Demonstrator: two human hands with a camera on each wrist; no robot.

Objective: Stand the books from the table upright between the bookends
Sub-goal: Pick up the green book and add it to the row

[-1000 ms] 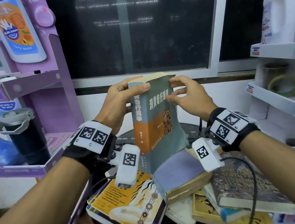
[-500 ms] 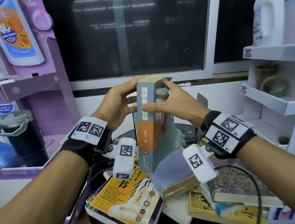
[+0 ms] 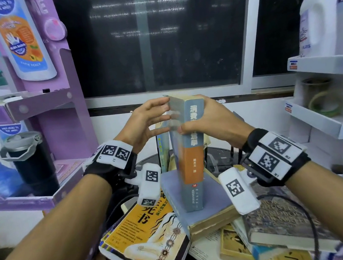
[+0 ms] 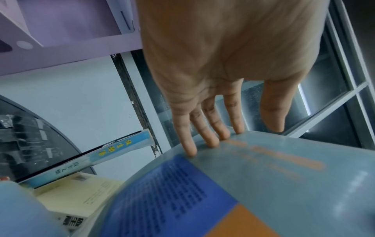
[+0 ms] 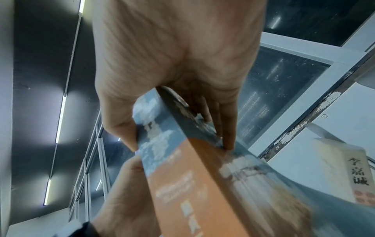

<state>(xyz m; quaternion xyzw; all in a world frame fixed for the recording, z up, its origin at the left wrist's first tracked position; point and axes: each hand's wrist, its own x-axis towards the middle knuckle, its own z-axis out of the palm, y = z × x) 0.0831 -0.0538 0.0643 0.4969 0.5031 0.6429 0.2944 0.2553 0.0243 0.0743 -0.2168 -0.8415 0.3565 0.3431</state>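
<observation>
A grey-blue book with an orange band [image 3: 192, 162] stands upright in the air, spine toward me, over a pile of lying books. My right hand [image 3: 196, 122] grips its top, thumb on one cover and fingers on the other [image 5: 180, 141]. My left hand [image 3: 163, 113] touches its left cover with straight fingertips [image 4: 211, 142]. The book's back cover [image 4: 263, 176] fills the left wrist view. A thin blue book [image 3: 161, 153] stands just behind it. Its lower end is over a lavender book [image 3: 218, 200]; I cannot tell whether they touch. The bookends are hidden.
A yellow book [image 3: 146, 239] and a dark book [image 3: 284, 219] lie in the pile on the round black table [image 3: 220, 158]. A black flask [image 3: 32, 167] stands on the purple shelf [image 3: 22, 201] to the left. White shelves [image 3: 319, 122] hem in the right.
The book has turned from cover-on to spine-on. My right hand moved over the spine to grip both covers. My left hand went from holding the edge to touching with straight fingers.
</observation>
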